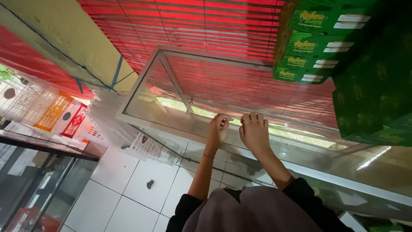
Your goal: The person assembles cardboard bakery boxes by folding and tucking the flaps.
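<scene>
You are standing over a glass display case (180, 86) with a pale metal frame, both hands resting on its top pane near the middle of the view. Your left hand (218, 129) is lying at about 9 o'clock from your right hand (255, 132), the two close but apart. The left fingers are curling inward as if pinching something small; whether anything is held there cannot be told. The right hand is lying flatter, fingers together and bent at the tips onto the glass.

Leaning weight through these hands could strain the pane, and a slip on the smooth surface could send a hand toward the frame edge. Stacked green cartons (315, 41) are sitting at 2 o'clock, near enough to be knocked by a wide reach.

Both forearms are stretching straight forward, dark sleeves pushed back, a thin bracelet (207, 155) circling the left wrist. White floor tiles (128, 189) are showing at 7 o'clock.
</scene>
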